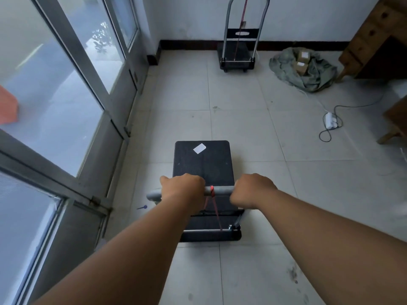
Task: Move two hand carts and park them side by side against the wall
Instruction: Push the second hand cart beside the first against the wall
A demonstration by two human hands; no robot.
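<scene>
Both hands are clamped on the grey handle bar [219, 191] of the near cart [203, 164] — the left hand [184, 187] toward the bar's left bend, the right hand [253, 190] toward its right end, knuckles up. A red cord [211, 190] is knotted round the bar between them and runs down to the cart's base. The flat black deck, rough-textured with rounded corners, stretches ahead of the hands and carries a white sticker [199, 148].

The far cart [238, 56] stands against the white wall [198, 16] and its dark baseboard, its tall metal loop handle upright.

Pale floor tiles [237, 124] lie open between the two carts. Glass doors [66, 89] in metal frames border the left — on the right lie a crumpled green cloth [308, 73], a white power strip [329, 120] with its cable, and wooden furniture [378, 36].
</scene>
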